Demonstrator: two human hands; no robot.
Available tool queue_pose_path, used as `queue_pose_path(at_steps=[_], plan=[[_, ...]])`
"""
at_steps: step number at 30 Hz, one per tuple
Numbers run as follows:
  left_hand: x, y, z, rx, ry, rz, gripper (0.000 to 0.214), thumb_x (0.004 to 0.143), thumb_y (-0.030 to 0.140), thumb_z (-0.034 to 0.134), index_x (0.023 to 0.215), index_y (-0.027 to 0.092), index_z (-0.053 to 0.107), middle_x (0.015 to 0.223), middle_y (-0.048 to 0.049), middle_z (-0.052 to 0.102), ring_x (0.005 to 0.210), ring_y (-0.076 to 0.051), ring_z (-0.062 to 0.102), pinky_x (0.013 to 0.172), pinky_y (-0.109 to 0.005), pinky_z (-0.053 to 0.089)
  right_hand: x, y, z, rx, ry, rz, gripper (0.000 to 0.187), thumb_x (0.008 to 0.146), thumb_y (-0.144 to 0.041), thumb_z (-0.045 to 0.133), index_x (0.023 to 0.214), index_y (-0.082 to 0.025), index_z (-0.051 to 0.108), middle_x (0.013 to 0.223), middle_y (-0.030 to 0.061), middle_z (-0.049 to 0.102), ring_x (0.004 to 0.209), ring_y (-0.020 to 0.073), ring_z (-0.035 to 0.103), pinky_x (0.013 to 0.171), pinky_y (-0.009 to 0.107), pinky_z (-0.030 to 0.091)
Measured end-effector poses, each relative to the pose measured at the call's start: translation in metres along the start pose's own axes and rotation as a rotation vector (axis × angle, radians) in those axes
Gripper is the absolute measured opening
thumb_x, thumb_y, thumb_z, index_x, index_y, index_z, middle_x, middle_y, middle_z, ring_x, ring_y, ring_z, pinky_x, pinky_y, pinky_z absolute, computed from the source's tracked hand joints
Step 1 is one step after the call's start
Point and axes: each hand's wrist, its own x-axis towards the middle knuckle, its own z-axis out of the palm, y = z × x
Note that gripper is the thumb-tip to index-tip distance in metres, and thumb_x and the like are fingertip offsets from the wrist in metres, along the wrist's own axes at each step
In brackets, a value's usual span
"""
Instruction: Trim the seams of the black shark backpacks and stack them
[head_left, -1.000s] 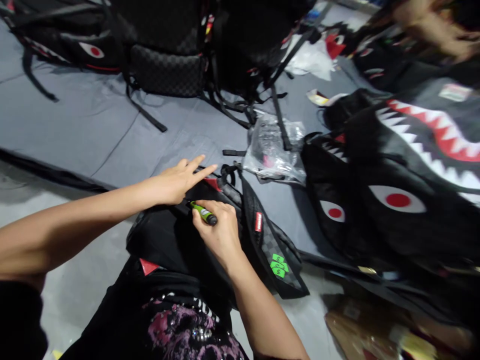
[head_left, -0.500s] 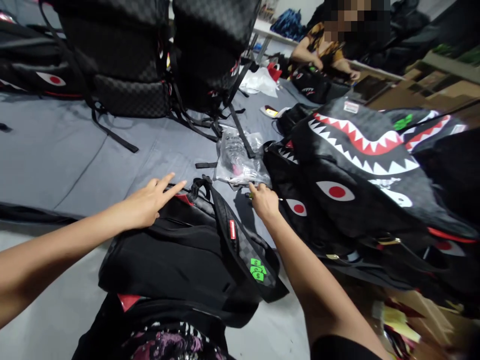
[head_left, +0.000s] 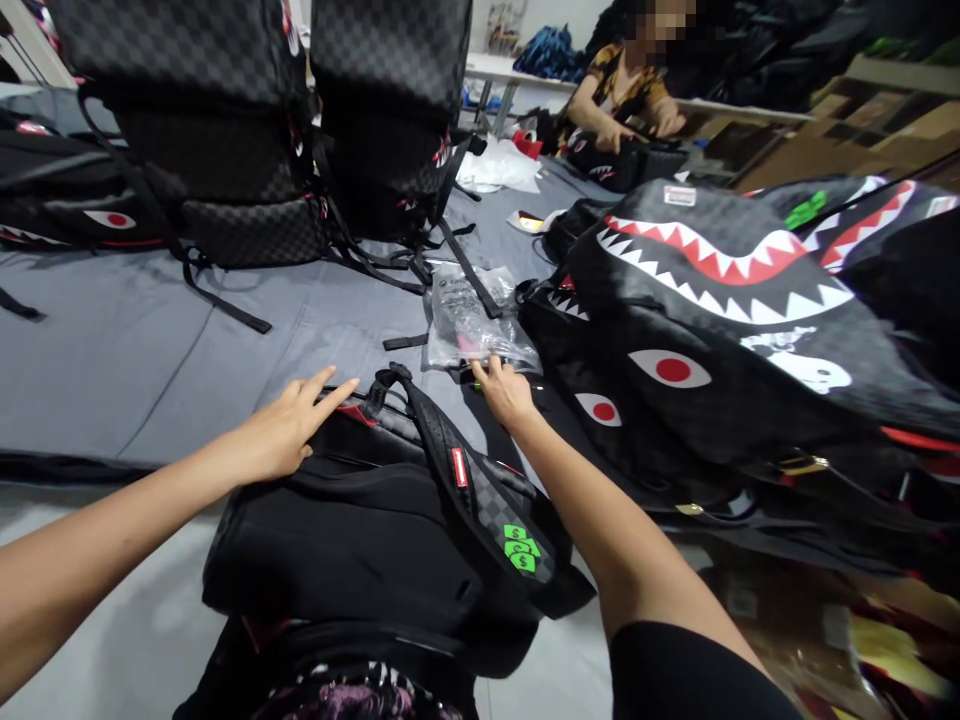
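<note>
A black backpack lies at the table's near edge against my body. Its shoulder strap bears a red label and a green money-note print. My left hand rests on the pack's upper edge, with fingers stretched and spread. Beyond the strap, my right hand is at the near edge of a clear plastic bag, its fingers curled. Something small and dark with a greenish spot shows by these fingertips, too small to name. What lies under the right palm is hidden.
Shark-face backpacks are piled on the right. Checkered backpacks stand at the back left, their straps trailing over the grey table cover. Across the table a co-worker handles a black bag. Cardboard boxes stand at the back right.
The view has shifted slightly. My right hand has moved a little left, closer to the plastic bag's near edge. My left hand stays spread on the backpack.
</note>
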Motion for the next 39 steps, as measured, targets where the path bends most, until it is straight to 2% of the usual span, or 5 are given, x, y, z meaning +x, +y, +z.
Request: queue_pose_path(at_steps=[11, 19, 28, 35, 39], plan=[[0.0, 0.012, -0.018, -0.01, -0.075, -0.036, 0.104, 0.077, 0.006, 0.057, 0.16, 0.034, 0.002, 0.169, -0.0111, 0.008, 0.146, -0.035, 0.032, 0.112, -0.047, 0.044, 0.015, -0.008, -0.004, 0.087, 0.007, -0.023, 0.04, 0.099, -0.012, 0.028, 0.129, -0.002, 0.054, 0.119, 0.0278, 0.059, 0.105, 0.0297, 0.064, 0.081, 0.034, 0.046], [0.0, 0.01, -0.014, 0.011, -0.06, -0.038, 0.103, 0.077, 0.007, 0.056, 0.16, 0.033, 0.003, 0.169, -0.0123, 0.01, 0.144, -0.034, 0.036, 0.111, -0.047, 0.045, 0.018, -0.014, -0.016, 0.26, 0.015, -0.029, 0.028, 0.094, -0.015, 0.044, 0.11, -0.01, 0.067, 0.108, 0.0196, 0.068, 0.096, 0.0233, 0.067, 0.078, 0.029, 0.045], [-0.003, 0.016, -0.02, 0.01, -0.064, -0.049, 0.102, 0.075, 0.005, 0.057, 0.16, 0.03, 0.008, 0.168, -0.0151, 0.013, 0.142, -0.032, 0.04, 0.11, -0.043, 0.043, -0.038, -0.014, -0.05, 0.562, 0.19, 0.219, 0.03, 0.097, -0.019, 0.041, 0.106, -0.012, 0.068, 0.098, 0.0149, 0.074, 0.087, 0.0233, 0.071, 0.068, 0.028, 0.046], [-0.001, 0.014, -0.019, -0.053, -0.053, -0.053, 0.105, 0.073, 0.002, 0.059, 0.161, 0.032, 0.01, 0.169, -0.0163, 0.01, 0.146, -0.036, 0.034, 0.11, -0.046, 0.043, -0.099, -0.052, -0.107, 1.569, 0.19, 0.207, 0.047, 0.071, -0.058, 0.073, 0.089, -0.016, 0.063, 0.049, -0.0034, 0.058, 0.044, 0.014, 0.053, 0.047, 0.025, 0.038], [-0.005, 0.01, -0.009, -0.194, 0.052, -0.043, 0.108, 0.073, 0.004, 0.063, 0.161, 0.035, 0.008, 0.17, -0.0129, -0.001, 0.15, -0.04, 0.027, 0.115, -0.053, 0.038, -0.107, -0.079, -0.127, 1.643, 0.094, 0.082, 0.036, 0.068, -0.049, 0.073, 0.082, -0.018, 0.064, 0.053, -0.002, 0.062, 0.048, 0.0138, 0.055, 0.052, 0.025, 0.041]])
